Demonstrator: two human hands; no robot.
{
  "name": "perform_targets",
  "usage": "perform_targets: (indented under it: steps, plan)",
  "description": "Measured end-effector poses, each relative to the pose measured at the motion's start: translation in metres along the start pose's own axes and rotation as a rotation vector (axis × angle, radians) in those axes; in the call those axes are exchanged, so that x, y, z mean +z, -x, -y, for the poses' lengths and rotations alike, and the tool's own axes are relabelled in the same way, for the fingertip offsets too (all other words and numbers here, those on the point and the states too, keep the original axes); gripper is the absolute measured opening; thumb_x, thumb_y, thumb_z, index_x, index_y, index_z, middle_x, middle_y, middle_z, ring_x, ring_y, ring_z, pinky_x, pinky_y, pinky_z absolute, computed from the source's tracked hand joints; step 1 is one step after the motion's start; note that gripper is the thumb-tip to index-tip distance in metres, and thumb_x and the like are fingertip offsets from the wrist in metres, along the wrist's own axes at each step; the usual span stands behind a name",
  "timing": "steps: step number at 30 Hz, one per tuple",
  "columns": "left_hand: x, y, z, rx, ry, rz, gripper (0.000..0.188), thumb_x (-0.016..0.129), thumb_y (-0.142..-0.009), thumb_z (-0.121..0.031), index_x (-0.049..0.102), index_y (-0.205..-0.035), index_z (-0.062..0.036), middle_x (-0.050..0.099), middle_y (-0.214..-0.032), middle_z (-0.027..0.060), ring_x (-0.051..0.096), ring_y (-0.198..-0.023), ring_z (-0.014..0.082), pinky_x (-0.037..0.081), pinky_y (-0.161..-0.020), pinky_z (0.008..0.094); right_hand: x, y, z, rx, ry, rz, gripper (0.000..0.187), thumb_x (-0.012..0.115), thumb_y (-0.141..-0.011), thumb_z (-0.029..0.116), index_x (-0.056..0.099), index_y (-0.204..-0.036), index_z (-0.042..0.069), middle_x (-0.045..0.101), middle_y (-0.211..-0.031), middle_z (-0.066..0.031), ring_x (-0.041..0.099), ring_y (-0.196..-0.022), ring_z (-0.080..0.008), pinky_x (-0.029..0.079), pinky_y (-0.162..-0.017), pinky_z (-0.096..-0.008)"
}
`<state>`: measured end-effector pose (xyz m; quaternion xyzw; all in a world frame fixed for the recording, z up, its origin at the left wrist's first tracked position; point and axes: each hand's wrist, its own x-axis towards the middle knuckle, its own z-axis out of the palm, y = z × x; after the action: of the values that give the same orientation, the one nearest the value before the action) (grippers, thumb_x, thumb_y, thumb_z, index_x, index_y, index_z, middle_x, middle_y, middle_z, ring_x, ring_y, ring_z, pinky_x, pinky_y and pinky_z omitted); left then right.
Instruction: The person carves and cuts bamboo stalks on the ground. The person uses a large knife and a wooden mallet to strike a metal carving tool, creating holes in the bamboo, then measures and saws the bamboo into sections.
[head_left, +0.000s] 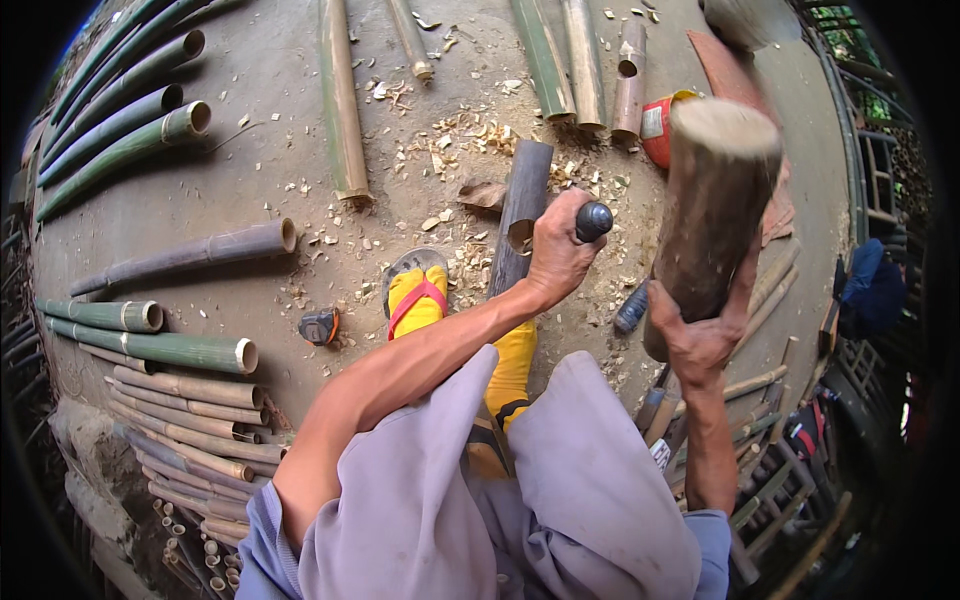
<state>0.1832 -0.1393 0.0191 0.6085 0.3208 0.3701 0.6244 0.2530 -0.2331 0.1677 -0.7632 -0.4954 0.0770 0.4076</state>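
Observation:
My left hand (560, 250) is closed around an upright chisel, of which only the dark rounded handle end (594, 221) shows; its blade is hidden below my fist. Under that hand lies a dark bamboo pole (528, 180) with a hole cut in its side, running back between my feet. A thick round log mallet (712, 215) is gripped from below by my right hand (700, 338), raised to the right of the chisel and slightly blurred. My left foot, in a yellow sock (415, 295) and red-strapped sandal, stands beside the pole.
Wood chips (480, 135) litter the ground around the pole. A tape measure (320, 326) lies to the left. Bamboo lengths (190, 350) are stacked along the left, with more poles (343, 110) ahead. A red container (657, 132) sits behind the log; a dark-handled tool (632, 308) lies near it.

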Motion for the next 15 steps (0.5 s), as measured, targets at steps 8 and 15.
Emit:
perform_targets:
  steps: [8,15]
  plan:
    - [0.004,-0.005,0.015,0.077,-0.189,0.044,0.04,0.073,-0.066,-0.002,0.057,-0.102,-0.0034,0.06,-0.09,0.0152,0.061,-0.084,0.0344,0.05,-0.075,0.0383,-0.012,0.007,-0.005,0.307,-0.061,0.045,0.095,0.076,-0.069,0.009,0.026,-0.15,0.009,0.061,-0.122,-0.0168,0.064,-0.101,-0.0242,0.05,-0.09,-0.0355]
    - [-0.021,-0.019,0.01,-0.079,-0.037,0.239,0.025,0.073,-0.071,-0.006,0.061,-0.092,-0.0053,0.066,-0.08,0.0094,0.064,-0.073,0.0213,0.052,-0.066,0.0339,-0.007,0.017,-0.016,0.373,0.03,0.317,0.098,0.078,-0.066,0.011,0.027,-0.149,0.008,0.057,-0.126,-0.0246,0.062,-0.109,-0.0321,0.049,-0.093,-0.0375]
